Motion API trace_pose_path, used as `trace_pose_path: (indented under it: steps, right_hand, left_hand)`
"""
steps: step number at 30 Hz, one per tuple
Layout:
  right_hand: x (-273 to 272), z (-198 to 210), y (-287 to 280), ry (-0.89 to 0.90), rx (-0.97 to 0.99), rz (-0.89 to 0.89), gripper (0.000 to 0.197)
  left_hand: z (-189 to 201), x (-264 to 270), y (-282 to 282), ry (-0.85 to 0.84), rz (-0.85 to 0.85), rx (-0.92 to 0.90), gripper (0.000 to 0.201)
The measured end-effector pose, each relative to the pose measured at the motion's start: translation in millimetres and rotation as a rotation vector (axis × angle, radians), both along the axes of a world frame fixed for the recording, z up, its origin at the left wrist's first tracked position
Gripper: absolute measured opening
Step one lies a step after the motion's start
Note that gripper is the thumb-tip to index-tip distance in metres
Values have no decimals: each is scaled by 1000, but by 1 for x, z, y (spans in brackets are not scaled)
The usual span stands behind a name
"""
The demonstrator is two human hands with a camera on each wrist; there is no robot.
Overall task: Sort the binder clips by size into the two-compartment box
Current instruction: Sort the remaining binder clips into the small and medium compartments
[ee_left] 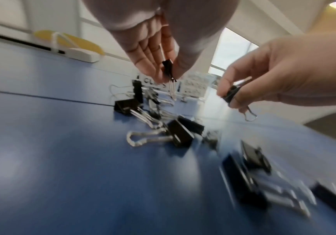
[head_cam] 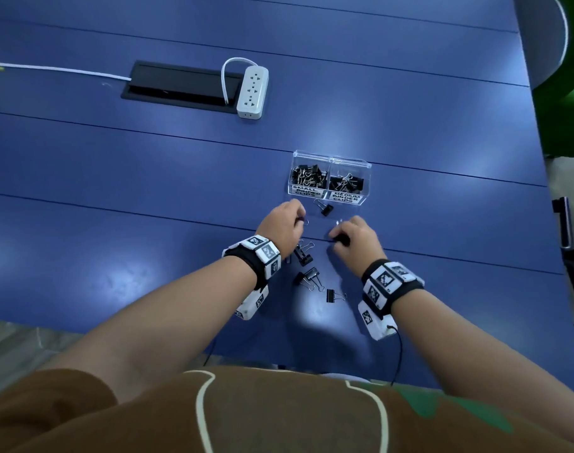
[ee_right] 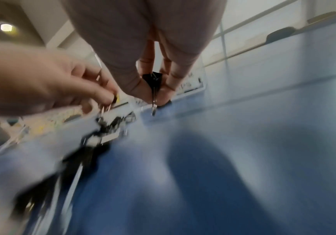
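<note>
Both hands pinch binder clips just short of the two-compartment box (head_cam: 328, 178): the left hand (head_cam: 284, 223) a small clip (ee_left: 168, 66), the right hand (head_cam: 356, 237) a bigger clip (ee_right: 153, 81), each facing its labelled compartment. Loose clips (head_cam: 307, 276) lie nearer the person on the worktop (head_cam: 148, 191).

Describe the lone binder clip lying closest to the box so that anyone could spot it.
On the blue table, find the clear two-compartment box. Just in front of its label strip lies one black binder clip, alone between box and hands; the other loose clips lie nearer the person.
</note>
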State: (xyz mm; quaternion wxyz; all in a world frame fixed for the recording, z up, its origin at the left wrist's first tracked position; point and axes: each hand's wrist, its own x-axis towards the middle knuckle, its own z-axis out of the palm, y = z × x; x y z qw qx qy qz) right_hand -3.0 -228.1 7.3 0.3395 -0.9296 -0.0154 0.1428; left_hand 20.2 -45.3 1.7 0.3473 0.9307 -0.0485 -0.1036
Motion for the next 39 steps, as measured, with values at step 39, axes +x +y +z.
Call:
trace_pose_path:
  steps: [39]
  right_hand:
    - [28, -23, 72, -103, -158, 360, 22]
  left_hand:
    - [5, 10, 59, 68, 96, 46, 16]
